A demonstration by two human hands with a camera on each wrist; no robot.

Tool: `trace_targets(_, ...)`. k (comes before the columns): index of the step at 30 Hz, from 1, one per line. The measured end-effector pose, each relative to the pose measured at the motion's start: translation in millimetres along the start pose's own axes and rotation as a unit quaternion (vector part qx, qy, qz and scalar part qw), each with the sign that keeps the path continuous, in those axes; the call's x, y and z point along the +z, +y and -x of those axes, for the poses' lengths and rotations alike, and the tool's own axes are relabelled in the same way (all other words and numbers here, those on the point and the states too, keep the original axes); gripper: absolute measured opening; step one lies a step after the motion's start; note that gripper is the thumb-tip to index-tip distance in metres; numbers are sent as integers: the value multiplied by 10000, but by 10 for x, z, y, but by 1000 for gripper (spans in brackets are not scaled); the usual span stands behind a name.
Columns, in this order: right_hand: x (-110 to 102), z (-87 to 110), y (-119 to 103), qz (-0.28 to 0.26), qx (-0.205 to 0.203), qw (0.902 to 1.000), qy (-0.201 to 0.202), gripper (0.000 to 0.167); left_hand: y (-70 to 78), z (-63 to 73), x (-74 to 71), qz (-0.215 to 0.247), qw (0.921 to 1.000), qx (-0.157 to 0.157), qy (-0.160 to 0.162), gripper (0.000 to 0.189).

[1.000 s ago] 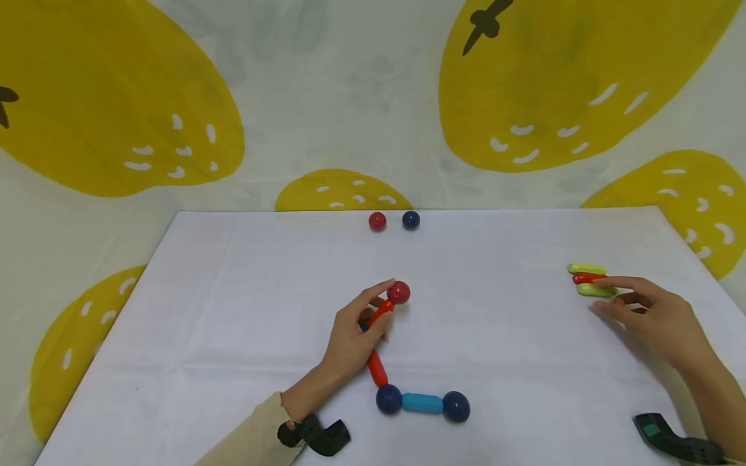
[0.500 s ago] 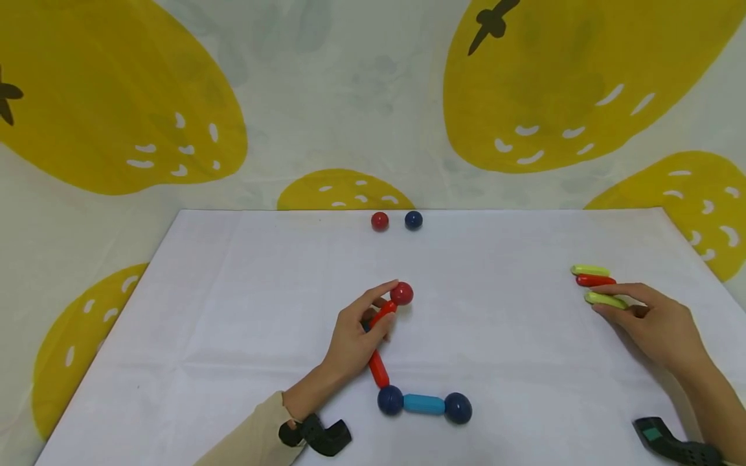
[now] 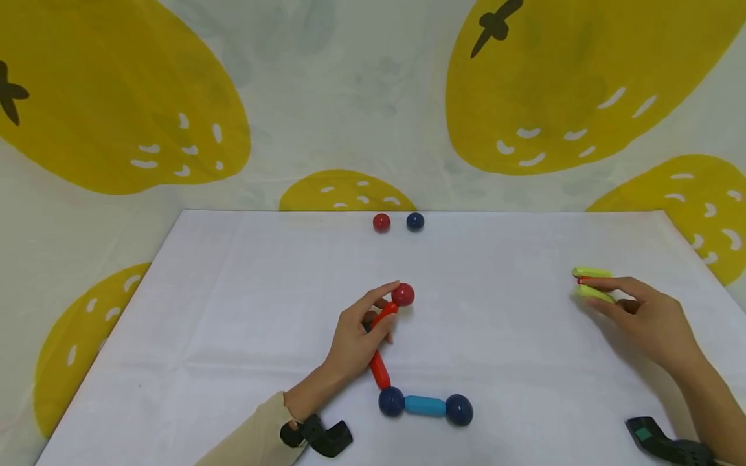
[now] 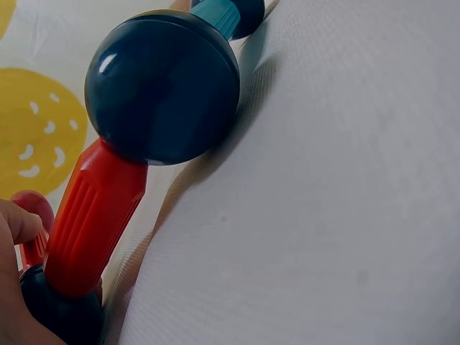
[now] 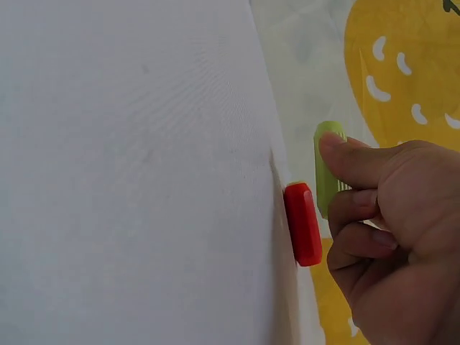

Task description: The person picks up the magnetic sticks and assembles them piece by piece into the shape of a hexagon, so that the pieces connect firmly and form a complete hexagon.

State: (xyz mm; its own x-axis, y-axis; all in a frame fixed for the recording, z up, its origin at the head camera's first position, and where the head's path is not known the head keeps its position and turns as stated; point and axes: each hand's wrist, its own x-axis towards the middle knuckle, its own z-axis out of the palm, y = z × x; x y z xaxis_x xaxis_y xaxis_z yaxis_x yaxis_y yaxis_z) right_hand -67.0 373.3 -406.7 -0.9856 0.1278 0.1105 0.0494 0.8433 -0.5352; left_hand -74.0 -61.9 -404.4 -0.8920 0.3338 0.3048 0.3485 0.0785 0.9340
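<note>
My left hand (image 3: 352, 336) grips a chain of magnetic rods and balls near mid-table. A red ball (image 3: 403, 295) tops a short red rod (image 3: 386, 313); a dark blue ball (image 4: 63, 309), mostly covered by the hand, joins it to a second red rod (image 4: 97, 219). From there the chain runs through a dark blue ball (image 3: 391, 401) and a light blue rod (image 3: 425, 406) to another dark blue ball (image 3: 459, 410). At the right, my right hand (image 3: 655, 320) pinches a yellow-green rod (image 5: 325, 180) between thumb and fingers, raised beside a red rod (image 5: 303, 224) on the table.
Another yellow-green rod (image 3: 591, 272) lies just behind the red one. Near the far edge of the white table (image 3: 262, 259) sit a loose red ball (image 3: 381, 222) and a dark blue ball (image 3: 415, 221). A patterned cloth (image 3: 361, 97) hangs behind.
My right hand has taken the nearer yellow-green rod from beside the red rod, drawn it toward me, then shifted slightly left and away. The left hand keeps its grip on the chain.
</note>
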Motion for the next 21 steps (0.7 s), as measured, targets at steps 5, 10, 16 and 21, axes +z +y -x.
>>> trace_targets(5,22,18,-153,-419,-268,9987,86,33,-10,6,0,-26,10000,-11,-4,44)
trace_targets(10,42,1,-382,-585,-598,9965,-79,31,-20,-2,1,17,10000,-6,1,44)
trace_targets(16,90,-30,-616,-866,-1040,9907,-92,30,-153,-2,19,35,10000,63,25,45)
trace_targets(21,201,-34,-789,-1198,-1193,9851,-312,30,-47,3,9,33,10000,49,26,44)
